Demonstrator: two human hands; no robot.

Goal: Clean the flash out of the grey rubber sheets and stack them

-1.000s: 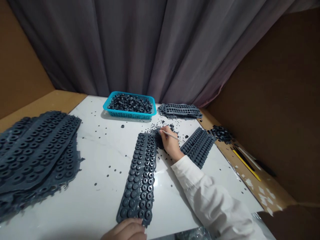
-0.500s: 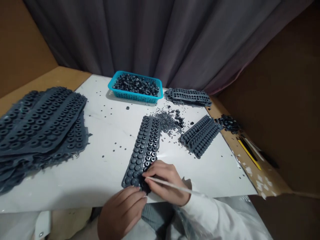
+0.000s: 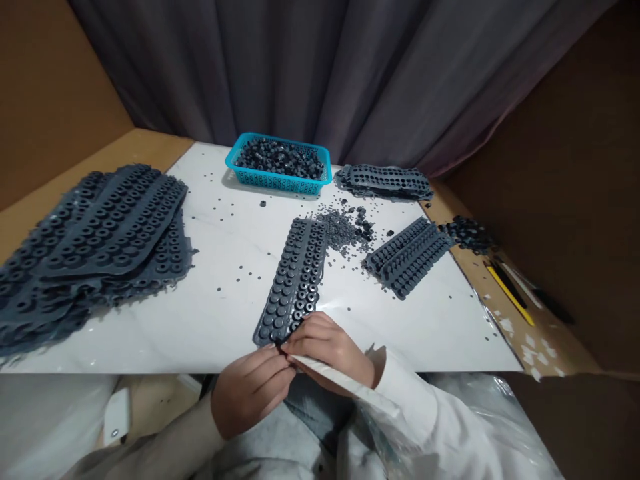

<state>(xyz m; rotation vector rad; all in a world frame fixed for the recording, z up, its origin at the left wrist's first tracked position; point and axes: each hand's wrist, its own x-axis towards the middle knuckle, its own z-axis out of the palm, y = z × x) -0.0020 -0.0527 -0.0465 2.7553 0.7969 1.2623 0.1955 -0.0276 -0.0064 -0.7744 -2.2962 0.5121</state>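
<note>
A dark grey sheet of moulded rubber rings and round caps (image 3: 295,277) lies lengthwise before me, its near end at the table's front edge. My left hand (image 3: 255,387) pinches that near corner with closed fingers. Closed around a long, flat white tool (image 3: 345,382), my right hand (image 3: 330,347) rests against the sheet's lower right side. The tool's tip is hidden by my fingers, which meet those of the left hand. Beyond the sheet's far end lies a scatter of small grey discs (image 3: 340,228).
A blue basket (image 3: 280,183) of small dark parts stands at the back. Stacked rubber sheets (image 3: 115,227) cover the left. Perforated sheets (image 3: 385,180), a ribbed sheet (image 3: 410,257), a dark pile of parts (image 3: 467,233) and a yellow-edged tool (image 3: 510,293) lie right.
The view has tilted slightly. My hands have drawn together at the sheet's near corner, and the white tool has turned to show a broader side.
</note>
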